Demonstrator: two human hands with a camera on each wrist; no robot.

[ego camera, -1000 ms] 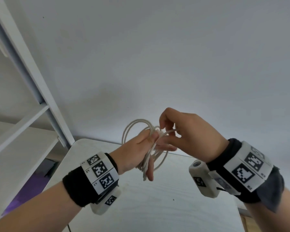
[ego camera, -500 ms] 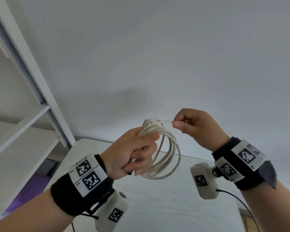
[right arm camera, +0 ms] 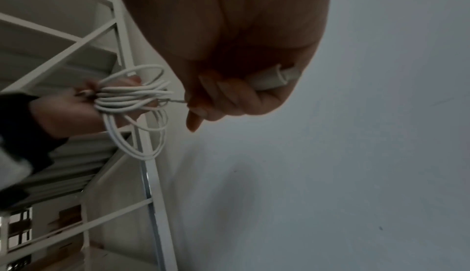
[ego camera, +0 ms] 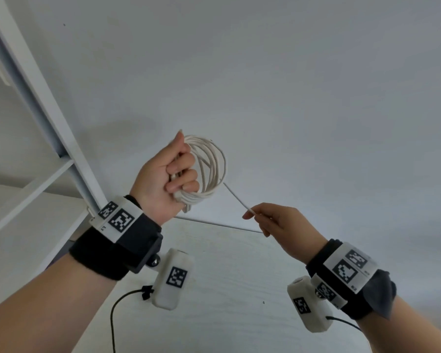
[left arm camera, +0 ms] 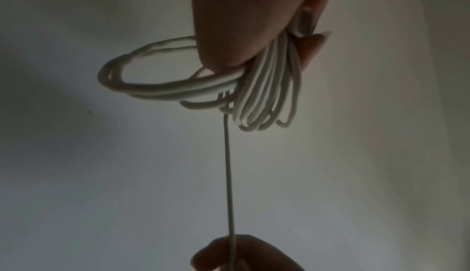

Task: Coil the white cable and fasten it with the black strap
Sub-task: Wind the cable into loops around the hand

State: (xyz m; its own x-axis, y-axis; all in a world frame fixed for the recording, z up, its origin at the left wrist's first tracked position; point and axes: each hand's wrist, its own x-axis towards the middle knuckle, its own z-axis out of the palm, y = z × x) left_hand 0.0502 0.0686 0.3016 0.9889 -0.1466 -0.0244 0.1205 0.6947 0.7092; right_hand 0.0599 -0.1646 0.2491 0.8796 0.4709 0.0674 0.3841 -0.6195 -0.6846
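Coil: the white cable (ego camera: 209,169) is gathered in several loops, raised above the far part of the desk (ego camera: 239,263), in front of the wall.
Left hand: the left hand (ego camera: 163,179) has its fingers (ego camera: 186,171) curled tight around one side of the loops, probably to stop them from springing open.
Free end: one straight strand runs from the coil down and right to the right hand (ego camera: 278,225).
Right hand: thumb and fingers pinch that strand; the right wrist view shows the pale plug end (right arm camera: 274,78) tucked in the curled fingers, likely held out taut so the last length can be wound on neatly.
Strap: no black strap is clearly visible; a small dark detail sits where the strand leaves the coil, too blurred to name.
Hidden: the left palm covers the gripped part of the loops, so how many turns there are is unclear.
Left side: a white shelf (ego camera: 36,174) stands to the left, cut off by the frame.
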